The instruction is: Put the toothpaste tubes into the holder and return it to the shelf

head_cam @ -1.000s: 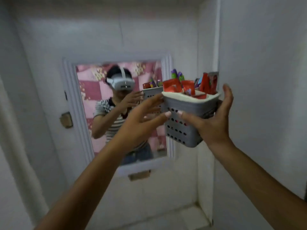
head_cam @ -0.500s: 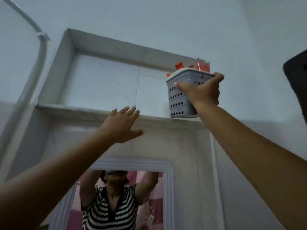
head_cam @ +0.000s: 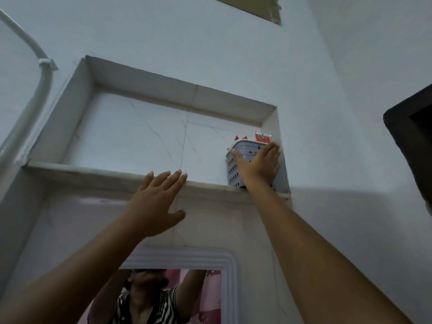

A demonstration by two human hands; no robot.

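The grey perforated holder (head_cam: 233,169) stands upright on the shelf (head_cam: 98,172) of a recessed wall niche, in its right corner. Red toothpaste tubes (head_cam: 262,137) stick up out of its top. My right hand (head_cam: 259,166) lies flat against the holder's front, thumb on its left side and fingers spread toward the niche wall. My left hand (head_cam: 155,202) is raised below the shelf's front edge near its middle, fingers spread and holding nothing.
A mirror (head_cam: 173,296) in a white moulded frame hangs below the shelf. A white pipe (head_cam: 39,90) curves down the wall at the left. A dark object (head_cam: 413,148) juts in at the right edge. The rest of the shelf holds nothing.
The holder has gone from being carried at chest height, up to the niche, and now rests in its right corner. My right hand's grip has loosened to a flat palm. My left hand rose to the shelf edge.
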